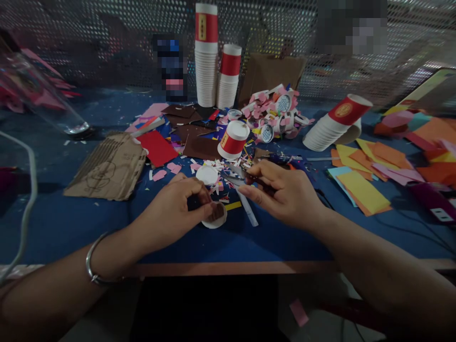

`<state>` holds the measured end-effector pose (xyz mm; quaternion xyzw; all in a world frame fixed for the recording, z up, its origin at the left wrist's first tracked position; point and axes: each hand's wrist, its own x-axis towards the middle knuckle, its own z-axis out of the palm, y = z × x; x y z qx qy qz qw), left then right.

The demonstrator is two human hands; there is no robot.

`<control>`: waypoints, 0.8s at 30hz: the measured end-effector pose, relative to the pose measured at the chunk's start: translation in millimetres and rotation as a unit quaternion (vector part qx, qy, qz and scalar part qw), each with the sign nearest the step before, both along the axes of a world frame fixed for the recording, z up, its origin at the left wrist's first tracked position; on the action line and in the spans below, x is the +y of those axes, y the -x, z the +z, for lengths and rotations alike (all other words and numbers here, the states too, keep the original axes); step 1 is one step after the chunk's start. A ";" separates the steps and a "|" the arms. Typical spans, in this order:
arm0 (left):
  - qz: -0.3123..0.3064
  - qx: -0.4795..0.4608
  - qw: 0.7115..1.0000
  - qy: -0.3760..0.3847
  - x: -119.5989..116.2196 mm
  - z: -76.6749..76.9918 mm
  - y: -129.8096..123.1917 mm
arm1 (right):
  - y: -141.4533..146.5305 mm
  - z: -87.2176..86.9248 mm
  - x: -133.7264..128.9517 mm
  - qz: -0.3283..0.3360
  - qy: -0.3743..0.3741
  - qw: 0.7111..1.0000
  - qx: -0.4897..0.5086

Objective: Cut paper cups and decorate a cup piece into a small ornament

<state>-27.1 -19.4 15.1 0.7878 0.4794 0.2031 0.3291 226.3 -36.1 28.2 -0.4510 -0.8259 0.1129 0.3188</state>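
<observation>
My left hand [181,202] is closed, thumb and fingers pinching a small brown piece of paper [216,212]. Just beneath it lies a white round disc [213,224], apparently paper. In my right hand [281,192] is a pair of scissors [235,175], its blades pointing left toward the scraps; the handles are mostly hidden by my fingers. A second white disc [207,175] rests beyond my left fingertips. Between the hands are a narrow pale strip or tube [248,209] and a yellow paper strip [233,205]. Behind them an upside-down red and white paper cup [233,140] stands among cut scraps.
Two stacks of paper cups [206,76] stand at the back, with another stack [329,126] leaning right. A decorated heap [274,114] sits mid-table. Cardboard [107,166] and a clear bottle [67,114] are left; coloured paper [366,192] lies right. The wooden edge [228,268] is near me.
</observation>
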 end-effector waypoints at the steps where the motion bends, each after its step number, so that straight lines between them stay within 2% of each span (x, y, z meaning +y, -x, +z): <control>1: -0.006 0.001 1.000 -0.018 0.3 -1.5 1.1 | -0.2 -0.4 0.0 0.000 0.000 1.000 0.000; 8: -0.031 0.036 0.991 -0.128 7.8 -2.0 9.7 | -2.9 3.5 0.2 0.000 0.014 1.000 -0.001; 14: -0.059 0.046 0.988 -0.132 4.3 1.4 10.7 | -8.6 6.8 5.7 -0.045 0.069 0.993 -0.085; 18: -0.076 0.098 0.984 -0.125 -1.0 2.2 4.8 | -11.7 6.7 12.6 -0.090 0.128 0.969 -0.192; 24: -0.105 0.124 0.979 -0.119 -1.6 3.9 -0.2 | -6.1 7.0 12.2 -0.166 0.148 0.919 -0.327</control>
